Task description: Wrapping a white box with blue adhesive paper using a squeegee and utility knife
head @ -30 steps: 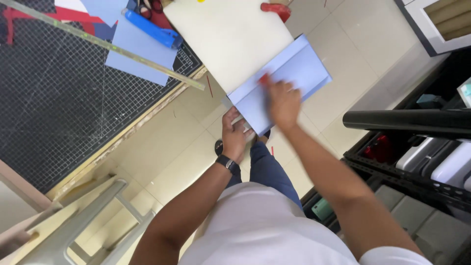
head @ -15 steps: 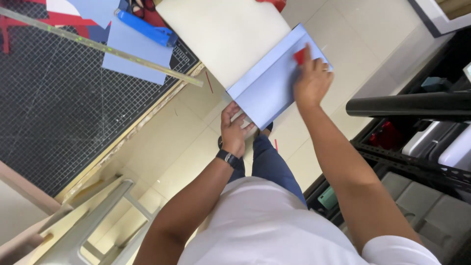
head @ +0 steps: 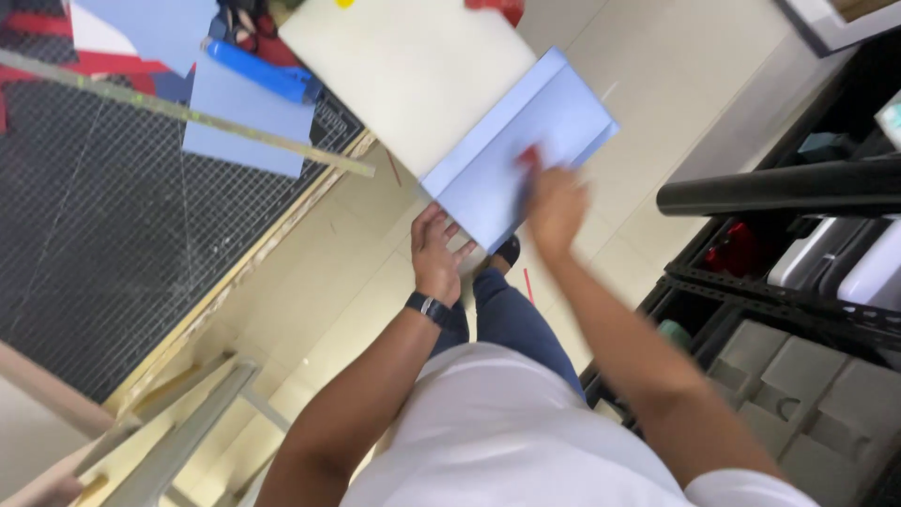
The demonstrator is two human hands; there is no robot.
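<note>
Nearest you, your left hand, watch at the wrist, curls its fingers under the near corner of the folded pale blue sheet and grips that edge. Your right hand lies on the sheet's near half, blurred, closed around a small red tool; how tightly I cannot tell. The blue sheet rests on a cream board, overhanging its near-right edge above the tiled floor. Left of the sheet, a long wooden strip crosses a black mesh table, with a blue tube and other blue paper pieces beyond. Right of the sheet, a black roll lies on dark shelving.
</note>
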